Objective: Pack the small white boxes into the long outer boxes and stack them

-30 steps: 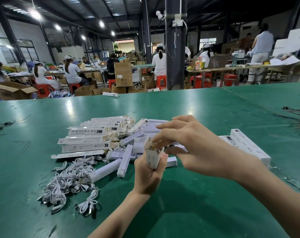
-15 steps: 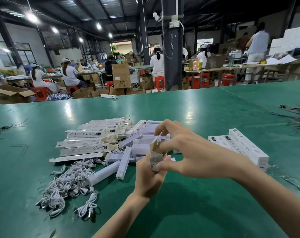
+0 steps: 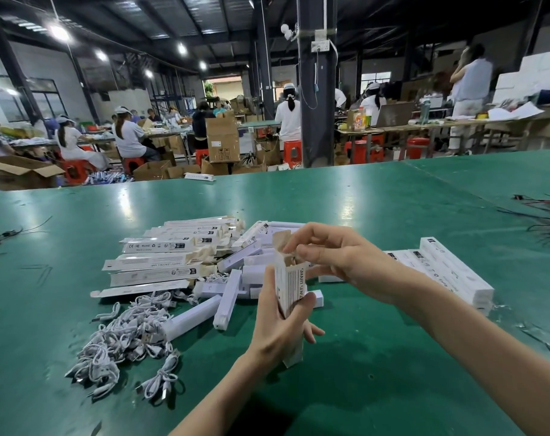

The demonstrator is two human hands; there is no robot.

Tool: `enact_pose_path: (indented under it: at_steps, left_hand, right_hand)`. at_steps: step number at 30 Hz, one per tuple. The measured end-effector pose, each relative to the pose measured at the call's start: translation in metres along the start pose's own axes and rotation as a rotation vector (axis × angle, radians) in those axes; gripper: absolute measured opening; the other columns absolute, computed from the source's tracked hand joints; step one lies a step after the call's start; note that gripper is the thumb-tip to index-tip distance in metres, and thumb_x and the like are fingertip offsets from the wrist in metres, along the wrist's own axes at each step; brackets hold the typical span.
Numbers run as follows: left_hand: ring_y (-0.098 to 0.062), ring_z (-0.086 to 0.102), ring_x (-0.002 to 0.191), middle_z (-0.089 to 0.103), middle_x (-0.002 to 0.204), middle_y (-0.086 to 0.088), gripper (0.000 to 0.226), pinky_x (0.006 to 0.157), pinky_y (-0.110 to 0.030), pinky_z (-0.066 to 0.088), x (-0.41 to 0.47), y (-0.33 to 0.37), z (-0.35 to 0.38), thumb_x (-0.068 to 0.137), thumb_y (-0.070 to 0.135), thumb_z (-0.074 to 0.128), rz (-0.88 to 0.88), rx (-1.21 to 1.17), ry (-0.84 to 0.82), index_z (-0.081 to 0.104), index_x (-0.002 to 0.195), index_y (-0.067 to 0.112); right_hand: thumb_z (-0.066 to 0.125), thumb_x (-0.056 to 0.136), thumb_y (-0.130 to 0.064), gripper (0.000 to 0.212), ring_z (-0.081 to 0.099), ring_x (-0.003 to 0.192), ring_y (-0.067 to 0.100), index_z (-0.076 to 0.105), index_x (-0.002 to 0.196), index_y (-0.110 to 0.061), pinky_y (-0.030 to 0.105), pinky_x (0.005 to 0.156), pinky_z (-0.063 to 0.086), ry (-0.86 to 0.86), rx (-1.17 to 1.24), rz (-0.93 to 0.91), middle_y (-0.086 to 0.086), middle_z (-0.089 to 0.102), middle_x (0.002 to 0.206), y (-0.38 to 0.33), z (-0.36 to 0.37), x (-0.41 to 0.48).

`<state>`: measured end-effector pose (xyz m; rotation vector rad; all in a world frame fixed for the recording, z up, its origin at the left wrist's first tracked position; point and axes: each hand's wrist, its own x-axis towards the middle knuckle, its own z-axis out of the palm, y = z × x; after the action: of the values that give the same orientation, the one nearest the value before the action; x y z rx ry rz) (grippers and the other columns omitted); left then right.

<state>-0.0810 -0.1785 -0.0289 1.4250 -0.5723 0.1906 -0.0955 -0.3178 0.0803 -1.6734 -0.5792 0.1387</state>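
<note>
Outer box (image 3: 291,287) — one, upright

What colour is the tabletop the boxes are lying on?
The tabletop is green, shown best in the head view.

Head-worn wide-angle view faces forward and down across the glossy green table top (image 3: 393,212). Left hand (image 3: 277,328), right hand (image 3: 339,262) and long white cardboard box (image 3: 291,286) sit close under the lens.
</note>
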Motion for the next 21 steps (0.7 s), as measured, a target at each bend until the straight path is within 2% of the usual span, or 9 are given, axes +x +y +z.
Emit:
enact_pose_path:
  at_steps: [2,4,7,10,11,13,14,16,21]
  left_hand:
    - [-0.028,0.051,0.036,0.057,0.076,-0.012,0.034,0.051,-0.055,0.056,0.0,0.001,0.0,0.078,0.033,0.062,0.004,-0.004,-0.02,0.048,0.107,0.043]
    - [-0.03,0.053,0.038,0.057,0.074,-0.01,0.041,0.054,-0.056,0.056,0.0,-0.001,0.001,0.08,0.029,0.061,0.016,-0.001,-0.044,0.045,0.117,0.033]
    - [-0.031,0.056,0.041,0.057,0.073,-0.012,0.053,0.058,-0.058,0.056,-0.003,-0.001,0.005,0.081,0.029,0.062,-0.004,-0.037,-0.047,0.039,0.12,0.003]
    - [-0.031,0.061,0.05,0.061,0.068,-0.011,0.065,0.063,-0.051,0.058,-0.002,0.003,0.006,0.081,0.041,0.064,-0.001,-0.029,-0.036,0.04,0.119,-0.005]
    - [-0.028,0.065,0.055,0.065,0.069,-0.008,0.07,0.064,-0.046,0.058,0.0,0.007,0.006,0.081,0.051,0.064,0.011,-0.037,-0.027,0.042,0.119,-0.003]
    - [-0.021,0.071,0.077,0.072,0.089,-0.002,0.07,0.066,-0.037,0.058,0.005,0.016,0.007,0.082,0.069,0.054,0.024,-0.112,-0.015,0.051,0.121,0.011]
    - [-0.018,0.07,0.091,0.072,0.103,0.0,0.063,0.069,-0.033,0.058,0.008,0.021,0.007,0.085,0.071,0.046,0.028,-0.157,-0.026,0.056,0.122,0.021]
    - [-0.013,0.067,0.104,0.07,0.115,0.002,0.052,0.073,-0.025,0.057,0.012,0.032,0.005,0.092,0.067,0.035,-0.006,-0.192,-0.056,0.065,0.118,0.034]
    - [-0.007,0.066,0.102,0.072,0.11,0.007,0.043,0.074,-0.02,0.055,0.016,0.041,0.0,0.095,0.051,0.033,-0.118,-0.272,-0.155,0.07,0.112,0.035]
  right_hand:
    - [0.064,0.083,-0.001,0.02,0.064,0.085,0.016,0.056,0.096,-0.014,0.031,0.076,0.055,-0.017,0.302,0.077,0.003,0.065,0.09,0.003,-0.001,0.002]
    - [0.07,0.076,0.003,0.042,0.064,0.082,0.019,0.048,0.106,-0.016,0.033,0.074,0.052,-0.049,0.516,0.159,0.005,0.062,0.087,0.007,0.0,0.004]
    - [0.069,0.077,-0.004,0.05,0.062,0.092,0.022,0.053,0.124,-0.01,0.036,0.082,0.051,-0.11,0.534,0.275,0.008,0.066,0.1,0.012,0.006,0.005]
    - [0.064,0.08,-0.001,0.043,0.066,0.091,0.021,0.061,0.122,-0.004,0.032,0.077,0.056,-0.111,0.601,0.324,0.01,0.07,0.104,0.009,0.006,0.004]
    - [0.06,0.081,0.001,0.039,0.068,0.086,0.021,0.063,0.12,-0.003,0.031,0.068,0.057,-0.115,0.642,0.325,0.011,0.071,0.102,0.007,0.006,0.003]
    - [0.054,0.082,0.006,0.034,0.069,0.072,0.019,0.065,0.113,-0.003,0.027,0.053,0.055,-0.133,0.679,0.313,0.009,0.071,0.09,0.004,0.006,0.002]
    - [0.052,0.082,0.007,0.031,0.068,0.069,0.017,0.067,0.106,-0.005,0.029,0.056,0.055,-0.131,0.661,0.297,0.007,0.071,0.085,0.004,0.007,0.003]
    - [0.048,0.085,0.009,0.033,0.066,0.072,0.017,0.072,0.096,-0.009,0.032,0.073,0.054,-0.106,0.61,0.249,0.006,0.07,0.083,0.006,0.009,0.003]
    - [0.048,0.089,-0.009,0.032,0.062,0.082,0.015,0.072,0.109,-0.012,0.038,0.087,0.045,-0.145,0.586,0.205,0.002,0.066,0.089,0.011,0.01,0.002]
